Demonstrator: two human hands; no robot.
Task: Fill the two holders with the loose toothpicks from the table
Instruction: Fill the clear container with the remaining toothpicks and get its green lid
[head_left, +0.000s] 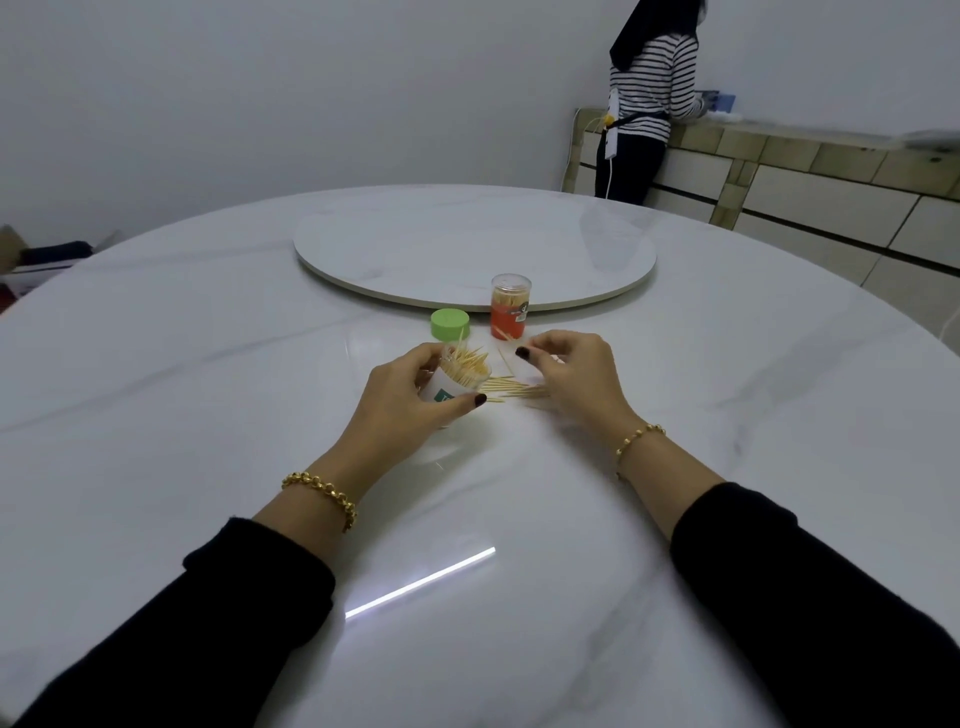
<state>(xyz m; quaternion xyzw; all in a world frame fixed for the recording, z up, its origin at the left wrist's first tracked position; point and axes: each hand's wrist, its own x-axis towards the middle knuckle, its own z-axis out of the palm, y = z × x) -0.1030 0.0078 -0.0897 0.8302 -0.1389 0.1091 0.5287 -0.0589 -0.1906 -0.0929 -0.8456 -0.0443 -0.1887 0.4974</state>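
Note:
My left hand grips a clear toothpick holder with a white and green label, tilted toward the right and packed with toothpicks. Its green lid lies on the table just behind. A second holder with an orange label stands upright farther back, capped and holding toothpicks. Loose toothpicks lie on the table between my hands. My right hand hovers over them with fingers curled; whether it pinches any toothpick is hidden.
The round white marble table carries a large turntable behind the holders. A person in a striped top stands at a sideboard at the back right.

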